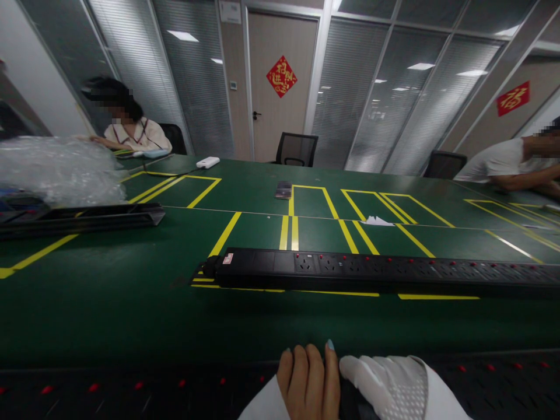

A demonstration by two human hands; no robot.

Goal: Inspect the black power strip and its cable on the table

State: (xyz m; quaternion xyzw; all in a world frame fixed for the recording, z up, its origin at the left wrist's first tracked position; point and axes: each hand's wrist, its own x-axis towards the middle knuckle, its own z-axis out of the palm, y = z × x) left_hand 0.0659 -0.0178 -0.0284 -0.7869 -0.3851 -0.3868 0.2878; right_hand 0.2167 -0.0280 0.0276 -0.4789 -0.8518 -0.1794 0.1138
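Observation:
A long black power strip (184, 402) with red switches runs along the bottom of the view, close to me. Over its middle lies my left hand (309, 379), bare, with light blue nails. Its fingers are side by side and curl over the strip's far edge; the thumb is hidden. Right beside it, my right hand (389, 382) wears a white glove with a dotted grip pattern and is closed on the same strip. Farther off, a second black power strip (371, 271) with a row of sockets lies across the green table.
The green table (153, 315) bears yellow tape outlines. Clear plastic wrap (56, 169) and a black channel-like piece (131, 214) lie at left. A white device (207, 163), a small dark object (283, 190) and torn paper (378, 221) are farther back. Two people sit across the table.

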